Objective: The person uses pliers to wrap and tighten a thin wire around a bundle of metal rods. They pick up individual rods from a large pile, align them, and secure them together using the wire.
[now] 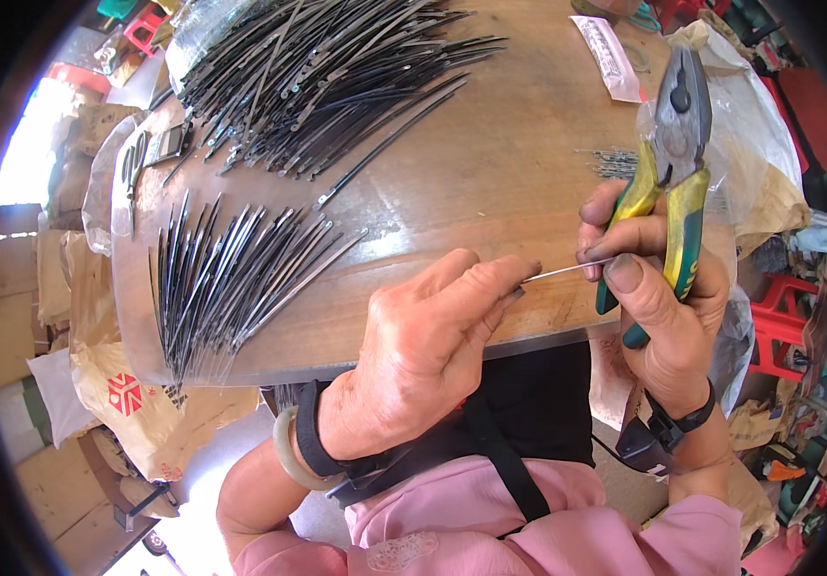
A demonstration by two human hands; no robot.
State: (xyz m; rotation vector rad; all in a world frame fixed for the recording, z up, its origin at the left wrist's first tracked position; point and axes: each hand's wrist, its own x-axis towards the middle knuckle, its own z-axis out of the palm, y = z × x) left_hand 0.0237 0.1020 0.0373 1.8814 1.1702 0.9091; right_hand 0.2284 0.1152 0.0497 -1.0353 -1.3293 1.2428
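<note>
The table (500,182) serves as reference. Above its near edge, right of centre, both hands support a thin metal rod (567,272). The left hand (428,336) pinches one end, fingers nearly closed; the right hand (668,298) pinches the other between thumb and fingers, its palm partly curled around the pliers (682,115). For good control, the rod should probably stay straight between light pinches, with the plier handles clear of it.

A pink-and-white packet (610,60) lies toward the table's far right; a brown paper sack (130,408) sits at its near-left corner. Neither's contents can be determined.
</note>
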